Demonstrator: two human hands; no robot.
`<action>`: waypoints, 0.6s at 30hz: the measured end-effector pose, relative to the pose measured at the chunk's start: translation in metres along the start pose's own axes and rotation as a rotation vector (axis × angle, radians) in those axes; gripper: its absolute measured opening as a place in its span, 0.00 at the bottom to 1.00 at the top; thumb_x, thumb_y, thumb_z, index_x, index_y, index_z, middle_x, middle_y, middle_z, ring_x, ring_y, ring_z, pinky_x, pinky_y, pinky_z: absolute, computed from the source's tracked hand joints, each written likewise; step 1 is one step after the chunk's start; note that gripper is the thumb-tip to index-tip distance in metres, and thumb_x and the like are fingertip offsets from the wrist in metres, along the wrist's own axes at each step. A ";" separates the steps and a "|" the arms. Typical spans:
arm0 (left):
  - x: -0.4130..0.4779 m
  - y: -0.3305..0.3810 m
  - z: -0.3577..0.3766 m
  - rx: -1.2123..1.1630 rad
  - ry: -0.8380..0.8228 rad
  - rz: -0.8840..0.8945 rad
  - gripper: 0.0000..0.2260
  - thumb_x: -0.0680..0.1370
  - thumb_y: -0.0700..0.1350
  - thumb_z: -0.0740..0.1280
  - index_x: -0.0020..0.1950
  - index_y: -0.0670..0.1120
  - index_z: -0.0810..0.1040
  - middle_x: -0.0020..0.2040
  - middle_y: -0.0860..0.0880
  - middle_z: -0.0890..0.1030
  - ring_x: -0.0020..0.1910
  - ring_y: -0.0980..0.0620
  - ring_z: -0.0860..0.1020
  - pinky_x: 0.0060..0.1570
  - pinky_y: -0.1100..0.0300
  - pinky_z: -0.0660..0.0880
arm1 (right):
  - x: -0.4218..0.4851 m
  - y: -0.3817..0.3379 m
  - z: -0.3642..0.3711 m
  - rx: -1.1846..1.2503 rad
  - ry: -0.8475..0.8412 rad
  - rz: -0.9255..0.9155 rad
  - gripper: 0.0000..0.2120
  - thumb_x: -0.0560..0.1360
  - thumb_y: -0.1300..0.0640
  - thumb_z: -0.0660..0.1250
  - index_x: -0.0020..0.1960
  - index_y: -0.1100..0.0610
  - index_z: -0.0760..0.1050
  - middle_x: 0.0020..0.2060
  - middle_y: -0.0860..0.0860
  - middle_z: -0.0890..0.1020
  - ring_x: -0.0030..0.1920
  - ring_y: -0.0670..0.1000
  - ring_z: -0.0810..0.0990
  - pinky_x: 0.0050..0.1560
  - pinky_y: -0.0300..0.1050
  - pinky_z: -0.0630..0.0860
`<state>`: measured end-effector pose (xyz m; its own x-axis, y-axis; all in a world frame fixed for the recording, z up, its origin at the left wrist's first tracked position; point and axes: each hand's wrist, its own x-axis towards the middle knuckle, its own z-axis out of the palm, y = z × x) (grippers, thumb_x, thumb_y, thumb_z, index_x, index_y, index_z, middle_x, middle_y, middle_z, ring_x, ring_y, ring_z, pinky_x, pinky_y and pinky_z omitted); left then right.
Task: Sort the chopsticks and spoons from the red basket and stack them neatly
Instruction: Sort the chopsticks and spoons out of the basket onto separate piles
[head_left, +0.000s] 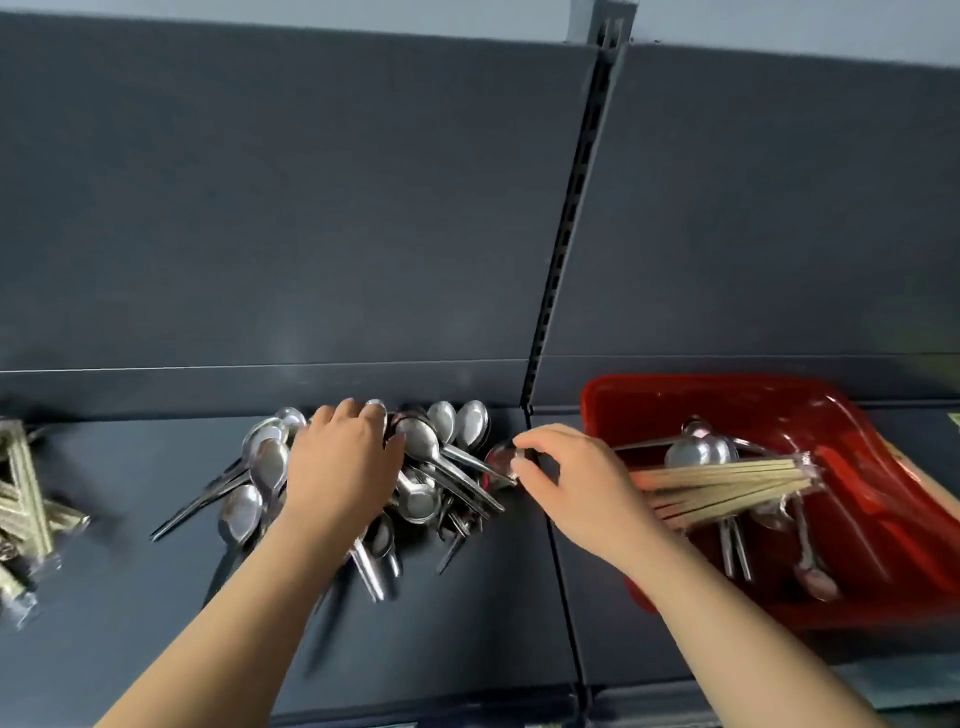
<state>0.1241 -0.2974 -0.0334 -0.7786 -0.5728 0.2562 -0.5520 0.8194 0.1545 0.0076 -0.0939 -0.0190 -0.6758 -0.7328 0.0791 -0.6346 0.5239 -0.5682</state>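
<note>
While left hand (337, 467) rests spread on shiny spoons (422, 448), right hand (571, 483) pinches a spoon (500, 463)

Dark grey shelf (130, 597), slotted upright post (570, 218).

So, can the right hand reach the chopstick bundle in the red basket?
Probably yes: the chopstick bundle lies uncovered atop spoons in the red basket, beside that wrist, though the right hand pinches a spoon.
</note>
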 end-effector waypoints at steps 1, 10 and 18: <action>0.001 0.012 -0.003 -0.027 0.027 0.061 0.12 0.76 0.50 0.63 0.49 0.43 0.81 0.44 0.43 0.81 0.44 0.38 0.77 0.42 0.51 0.74 | -0.007 0.009 -0.013 0.002 0.025 0.002 0.14 0.78 0.52 0.65 0.61 0.54 0.79 0.57 0.45 0.80 0.56 0.45 0.78 0.60 0.42 0.73; 0.005 0.171 0.009 -0.300 -0.137 0.439 0.14 0.77 0.53 0.63 0.55 0.48 0.81 0.50 0.48 0.82 0.51 0.44 0.78 0.48 0.53 0.75 | -0.059 0.151 -0.108 -0.233 -0.005 0.224 0.15 0.76 0.55 0.69 0.62 0.52 0.79 0.59 0.47 0.80 0.61 0.47 0.77 0.63 0.39 0.69; 0.024 0.263 0.078 -0.158 -0.587 0.436 0.21 0.72 0.53 0.70 0.63 0.50 0.75 0.58 0.49 0.79 0.58 0.46 0.78 0.53 0.55 0.75 | -0.069 0.223 -0.139 -0.167 -0.157 0.276 0.16 0.76 0.53 0.69 0.63 0.48 0.78 0.61 0.41 0.79 0.59 0.41 0.77 0.57 0.32 0.68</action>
<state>-0.0631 -0.0978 -0.0607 -0.9728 -0.0758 -0.2189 -0.1415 0.9426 0.3023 -0.1396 0.1339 -0.0369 -0.7728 -0.6046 -0.1929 -0.4971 0.7657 -0.4083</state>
